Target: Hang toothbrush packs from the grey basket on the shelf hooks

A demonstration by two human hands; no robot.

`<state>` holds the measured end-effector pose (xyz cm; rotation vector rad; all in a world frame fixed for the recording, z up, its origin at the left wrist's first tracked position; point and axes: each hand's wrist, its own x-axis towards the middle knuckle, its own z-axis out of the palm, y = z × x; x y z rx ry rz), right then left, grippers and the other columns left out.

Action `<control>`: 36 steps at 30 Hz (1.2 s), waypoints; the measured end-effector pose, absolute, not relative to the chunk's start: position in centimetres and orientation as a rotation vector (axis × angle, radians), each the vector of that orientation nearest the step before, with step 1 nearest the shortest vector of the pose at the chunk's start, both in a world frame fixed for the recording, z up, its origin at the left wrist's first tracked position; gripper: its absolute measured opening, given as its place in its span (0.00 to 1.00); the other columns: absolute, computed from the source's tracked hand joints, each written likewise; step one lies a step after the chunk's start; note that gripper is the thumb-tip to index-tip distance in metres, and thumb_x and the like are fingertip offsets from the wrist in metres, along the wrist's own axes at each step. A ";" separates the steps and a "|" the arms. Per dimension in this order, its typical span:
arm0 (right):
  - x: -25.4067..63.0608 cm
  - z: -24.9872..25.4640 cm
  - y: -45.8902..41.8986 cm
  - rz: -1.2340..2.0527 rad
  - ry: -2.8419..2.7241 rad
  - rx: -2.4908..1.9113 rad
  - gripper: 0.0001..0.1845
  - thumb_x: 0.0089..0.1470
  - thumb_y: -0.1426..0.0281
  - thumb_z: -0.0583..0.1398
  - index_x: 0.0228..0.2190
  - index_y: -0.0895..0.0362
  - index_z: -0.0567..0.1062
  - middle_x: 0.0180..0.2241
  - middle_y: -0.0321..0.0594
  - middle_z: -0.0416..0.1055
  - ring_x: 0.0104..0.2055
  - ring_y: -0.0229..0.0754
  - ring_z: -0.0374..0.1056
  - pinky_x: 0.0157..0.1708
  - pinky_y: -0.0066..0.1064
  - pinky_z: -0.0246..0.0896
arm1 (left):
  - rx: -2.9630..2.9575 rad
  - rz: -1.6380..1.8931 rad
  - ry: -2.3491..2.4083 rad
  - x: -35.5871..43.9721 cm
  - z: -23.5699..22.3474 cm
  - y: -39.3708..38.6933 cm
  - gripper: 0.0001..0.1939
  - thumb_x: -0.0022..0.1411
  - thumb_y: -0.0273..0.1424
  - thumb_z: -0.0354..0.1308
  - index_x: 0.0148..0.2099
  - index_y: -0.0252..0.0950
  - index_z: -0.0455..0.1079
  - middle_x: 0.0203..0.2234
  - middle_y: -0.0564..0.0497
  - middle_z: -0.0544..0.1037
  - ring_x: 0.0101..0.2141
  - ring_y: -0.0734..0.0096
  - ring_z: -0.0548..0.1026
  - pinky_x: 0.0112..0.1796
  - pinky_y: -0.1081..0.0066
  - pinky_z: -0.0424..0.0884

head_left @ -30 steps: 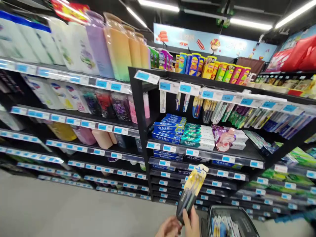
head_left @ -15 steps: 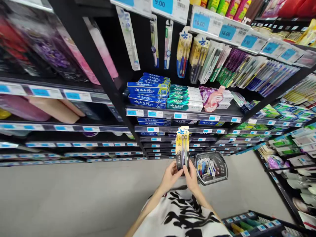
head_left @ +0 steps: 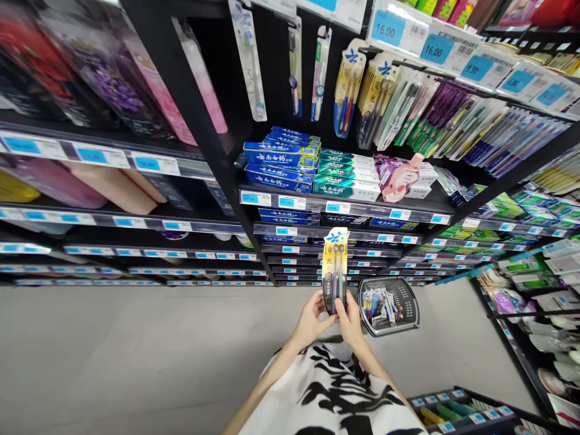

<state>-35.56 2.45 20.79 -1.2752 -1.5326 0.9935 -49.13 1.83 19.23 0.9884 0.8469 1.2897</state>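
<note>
Between both hands I hold a toothbrush pack (head_left: 335,266), yellow at the top and black at the bottom, with two brushes showing through the front. It stands nearly upright in front of my chest. My left hand (head_left: 312,317) grips its lower left side, and my right hand (head_left: 350,320) closes on the lower right with the thumb on the front. To the right of my hands, a dark shopping basket (head_left: 403,302) holds several small packages (head_left: 380,305). Similar yellow toothbrush packs (head_left: 374,99) hang from a hook on the shelf ahead.
Below the hanging toothbrushes, blue toothpaste boxes (head_left: 281,157) and green-white boxes (head_left: 348,175) are stacked. A pink bottle (head_left: 401,181) lies beside them. Another shelf unit (head_left: 507,326) borders the right, and a low bin (head_left: 453,411) stands at lower right. Grey floor (head_left: 136,350) spreads left.
My view has shifted slightly, so the upper shelves sit further right in the picture. Both hands keep hold of the toothbrush pack in nearly the same place.
</note>
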 end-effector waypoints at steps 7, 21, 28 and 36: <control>-35.6 20.4 2.4 1.035 -1.497 -1.279 0.14 0.66 0.59 0.55 0.43 0.55 0.74 0.36 0.38 0.70 0.39 0.42 0.67 0.43 0.32 0.64 | 1.028 1.295 0.855 -49.2 19.2 1.8 0.25 0.55 0.30 0.69 0.54 0.39 0.65 0.47 0.43 0.78 0.47 0.60 0.78 0.49 0.62 0.74; -35.7 20.1 2.4 1.047 -1.488 -1.281 0.14 0.66 0.58 0.56 0.39 0.55 0.74 0.35 0.38 0.71 0.37 0.42 0.65 0.40 0.31 0.63 | 1.094 1.295 0.902 -49.5 17.8 1.8 0.25 0.57 0.30 0.68 0.55 0.36 0.64 0.42 0.46 0.78 0.46 0.60 0.76 0.48 0.63 0.72; -35.7 20.0 2.6 1.039 -1.490 -1.274 0.13 0.65 0.59 0.57 0.41 0.55 0.75 0.36 0.38 0.72 0.38 0.42 0.66 0.41 0.32 0.64 | 1.105 1.297 0.906 -49.6 17.7 2.0 0.25 0.57 0.30 0.68 0.55 0.36 0.65 0.43 0.46 0.77 0.46 0.61 0.76 0.47 0.64 0.72; -36.0 20.3 2.9 1.057 -1.497 -1.263 0.13 0.65 0.59 0.57 0.40 0.55 0.75 0.36 0.38 0.72 0.38 0.42 0.66 0.41 0.31 0.64 | 1.114 1.293 0.917 -49.9 17.8 2.1 0.24 0.58 0.29 0.67 0.55 0.37 0.64 0.46 0.44 0.77 0.45 0.61 0.76 0.46 0.64 0.72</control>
